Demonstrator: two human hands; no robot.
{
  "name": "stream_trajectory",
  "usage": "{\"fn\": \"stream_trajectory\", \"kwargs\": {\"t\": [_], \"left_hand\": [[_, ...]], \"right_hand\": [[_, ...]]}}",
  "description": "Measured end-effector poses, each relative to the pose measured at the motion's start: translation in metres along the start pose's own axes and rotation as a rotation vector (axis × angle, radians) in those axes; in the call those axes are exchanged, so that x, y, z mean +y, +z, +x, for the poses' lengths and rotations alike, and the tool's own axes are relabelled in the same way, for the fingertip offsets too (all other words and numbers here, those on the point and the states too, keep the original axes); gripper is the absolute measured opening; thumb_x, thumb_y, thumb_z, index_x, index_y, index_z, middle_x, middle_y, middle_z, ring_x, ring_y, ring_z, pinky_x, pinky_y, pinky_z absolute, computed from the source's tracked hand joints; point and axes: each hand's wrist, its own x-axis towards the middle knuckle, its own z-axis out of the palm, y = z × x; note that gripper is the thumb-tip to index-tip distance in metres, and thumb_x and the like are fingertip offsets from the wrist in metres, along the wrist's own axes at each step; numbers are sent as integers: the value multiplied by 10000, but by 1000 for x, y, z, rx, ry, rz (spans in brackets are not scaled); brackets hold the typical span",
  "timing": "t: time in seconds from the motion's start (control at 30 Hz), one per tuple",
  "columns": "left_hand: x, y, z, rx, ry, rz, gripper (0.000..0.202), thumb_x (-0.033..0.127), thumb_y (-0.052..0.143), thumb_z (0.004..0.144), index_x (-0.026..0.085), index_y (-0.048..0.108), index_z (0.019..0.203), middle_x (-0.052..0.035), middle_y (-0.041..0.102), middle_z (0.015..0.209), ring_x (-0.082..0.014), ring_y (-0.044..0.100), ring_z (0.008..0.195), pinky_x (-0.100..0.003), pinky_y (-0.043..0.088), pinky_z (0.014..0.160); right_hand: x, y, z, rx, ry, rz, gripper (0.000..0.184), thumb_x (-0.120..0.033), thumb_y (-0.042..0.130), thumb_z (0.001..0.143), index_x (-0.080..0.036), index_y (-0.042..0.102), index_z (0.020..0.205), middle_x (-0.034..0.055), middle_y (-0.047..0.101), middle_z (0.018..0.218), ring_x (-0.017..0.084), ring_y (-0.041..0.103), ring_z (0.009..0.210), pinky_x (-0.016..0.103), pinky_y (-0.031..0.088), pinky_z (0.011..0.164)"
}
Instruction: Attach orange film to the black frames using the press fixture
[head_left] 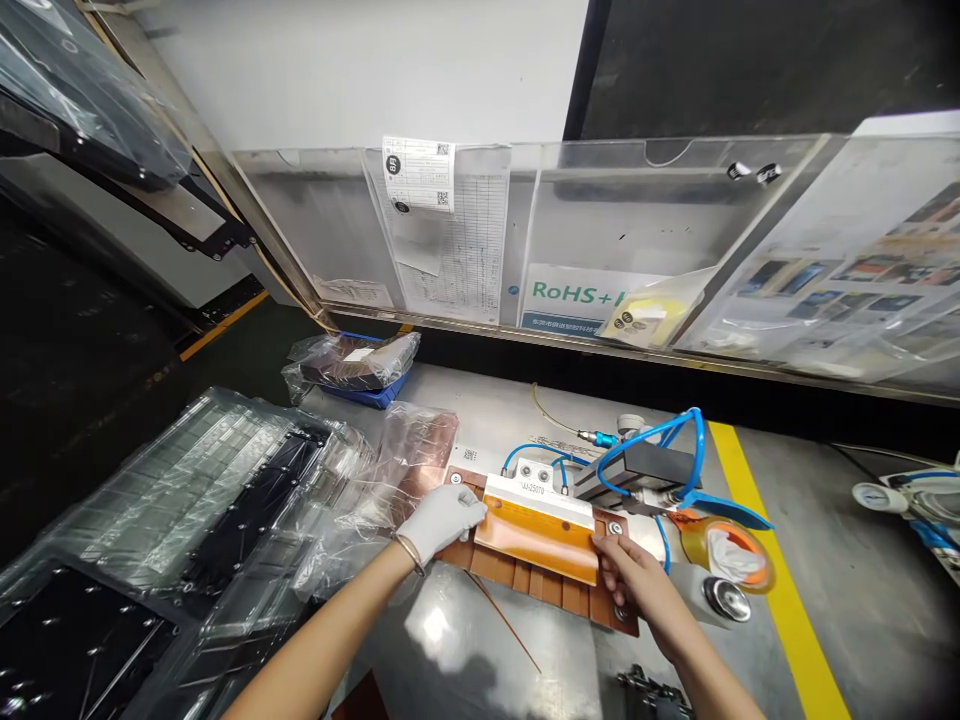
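Observation:
An amber film sheet (536,541) lies over a brown grooved fixture (553,588), its upper edge along a white bar (540,499) marked JJ-25070. My left hand (442,522), in a white glove, pinches the sheet's left edge. At the right edge my bare right hand (628,572) has thumb and fingers closed on the same sheet. Blue air tubes (646,448) run behind the bar to a dark grey block (637,475). A thin brown strip (504,622) sticks out below the fixture.
Plastic-wrapped black panels (247,500) are stacked at left, beside bagged copper-coloured sheets (427,450). A blue tray (375,390) holds a wrapped part. On the right are a tape roll (761,560), a metal-capped bottle (709,597) and a yellow floor-style stripe (780,590) across the table.

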Motion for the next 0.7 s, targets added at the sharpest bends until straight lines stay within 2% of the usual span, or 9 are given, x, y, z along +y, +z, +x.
{"fn": "stream_trajectory", "kwargs": {"t": [0.2,0.37,0.47,0.6,0.7], "left_hand": [[-4,2,6,12,1,4,222,303,565,720,222,459,543,83,476,425,-128,506,464,-255,381,568],[-6,1,3,20,-21,-63,192,323,590,723,221,475,607,85,509,459,-119,515,466,-243,399,555],[-6,1,1,6,-34,-109,195,355,572,746,222,483,635,82,522,445,-123,522,460,-245,418,560],[-9,3,2,3,-24,-137,186,356,579,736,217,499,640,76,534,429,-132,542,473,-254,438,594],[-11,4,3,12,-18,-143,190,357,590,721,215,505,628,77,533,416,-135,547,472,-263,449,619]], "right_hand": [[-2,-1,4,10,-13,-67,401,-588,584,713,-231,438,602,-80,478,422,70,393,340,200,287,389],[-2,-10,8,34,-30,-242,400,-597,620,693,-226,491,616,-74,477,381,79,394,318,208,261,382],[-4,-21,12,43,-33,-341,421,-623,645,662,-223,530,601,-58,490,375,94,407,320,229,292,388],[-8,-42,4,83,-71,-458,433,-663,588,687,-236,566,618,-38,524,413,144,474,380,279,371,445],[2,-63,-15,104,-148,-545,384,-636,629,642,-253,638,643,9,640,577,218,601,582,333,449,594]]}}
